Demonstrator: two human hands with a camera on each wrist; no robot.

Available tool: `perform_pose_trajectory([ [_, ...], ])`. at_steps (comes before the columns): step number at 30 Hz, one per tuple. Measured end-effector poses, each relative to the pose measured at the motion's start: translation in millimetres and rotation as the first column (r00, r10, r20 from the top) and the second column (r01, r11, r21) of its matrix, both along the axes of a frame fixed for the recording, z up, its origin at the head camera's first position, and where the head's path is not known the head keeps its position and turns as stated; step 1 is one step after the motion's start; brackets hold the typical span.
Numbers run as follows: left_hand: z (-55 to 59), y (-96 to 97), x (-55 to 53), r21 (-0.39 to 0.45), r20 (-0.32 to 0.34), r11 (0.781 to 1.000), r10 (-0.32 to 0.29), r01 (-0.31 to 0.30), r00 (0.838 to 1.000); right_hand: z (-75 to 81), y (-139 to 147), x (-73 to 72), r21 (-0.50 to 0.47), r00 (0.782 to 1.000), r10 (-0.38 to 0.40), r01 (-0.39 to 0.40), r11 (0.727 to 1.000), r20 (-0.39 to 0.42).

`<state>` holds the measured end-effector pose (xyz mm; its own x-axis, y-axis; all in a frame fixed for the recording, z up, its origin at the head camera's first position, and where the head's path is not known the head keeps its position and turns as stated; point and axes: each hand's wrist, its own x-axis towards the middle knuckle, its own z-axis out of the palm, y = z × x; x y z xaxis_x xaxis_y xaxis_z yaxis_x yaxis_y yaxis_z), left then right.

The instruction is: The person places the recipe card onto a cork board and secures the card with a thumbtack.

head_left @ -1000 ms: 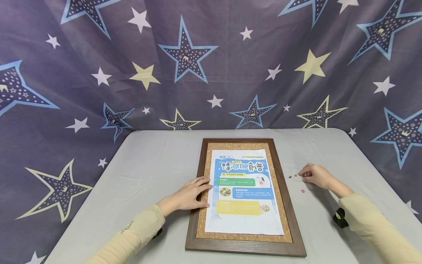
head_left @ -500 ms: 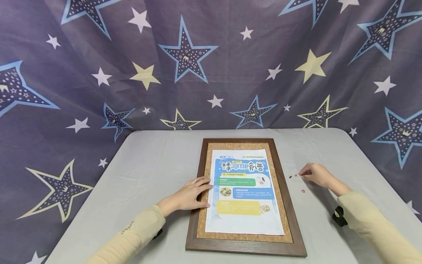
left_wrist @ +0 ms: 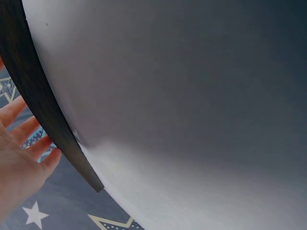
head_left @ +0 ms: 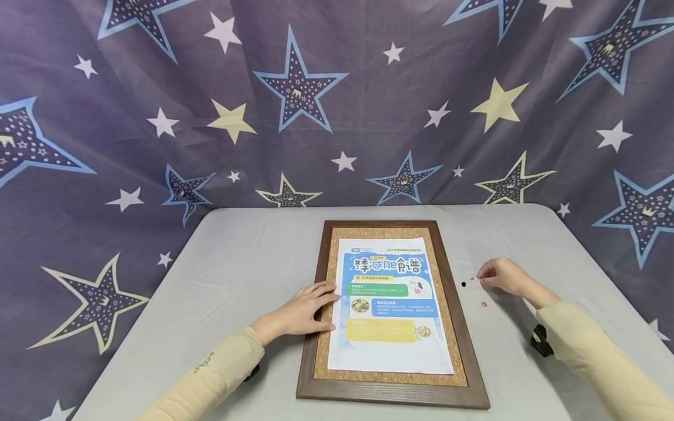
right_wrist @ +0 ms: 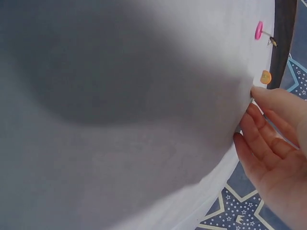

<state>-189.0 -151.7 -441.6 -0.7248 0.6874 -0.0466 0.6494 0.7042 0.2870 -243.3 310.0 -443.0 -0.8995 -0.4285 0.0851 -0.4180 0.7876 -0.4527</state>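
My left hand (head_left: 302, 310) rests with spread fingers on the left side of a brown-framed cork board (head_left: 392, 394); in the left wrist view its fingers (left_wrist: 29, 129) lie along the dark frame. A printed poster (head_left: 392, 358) lies on the cork. Right of the board, my right hand (head_left: 508, 278) is down at the table, thumb and index fingertips together. In the right wrist view a dark sliver shows at those fingertips; I cannot tell what it is. Close by lie an orange thumbtack (right_wrist: 265, 77), a pink thumbtack (right_wrist: 259, 30) and a dark thumbtack (right_wrist: 273, 41).
The board lies flat on a table with a pale grey cloth (head_left: 253, 251). Behind and beside the table hangs a dark curtain (head_left: 337, 134) with a star pattern. A black wrist strap (head_left: 541, 341) shows below the right sleeve.
The right fingertips have shifted slightly among the thumbtacks, and the dark thumbtack now shows as a round black dot. The left hand, board and poster have not moved.
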Motion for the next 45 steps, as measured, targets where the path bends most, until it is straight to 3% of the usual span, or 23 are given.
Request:
perform_pose_trajectory([
  [10,-1.9,-0.4,-0.4,-0.002,-0.004,1.000,0.004,-0.004,1.000,0.5,0,-0.3,-0.003,1.000,0.006,-0.006,1.000,-0.003],
  [23,-0.6,-0.3,-0.5,0.002,-0.009,1.000,-0.010,0.010,1.000,3.7,-5,-3.6,0.021,0.997,0.004,-0.003,1.000,-0.078],
  [45,-2.6,-1.4,-1.2,-0.009,0.015,1.000,-0.004,0.005,1.000,23.5,-76,-38.3,-0.061,0.997,0.041,-0.044,0.997,-0.058],
])
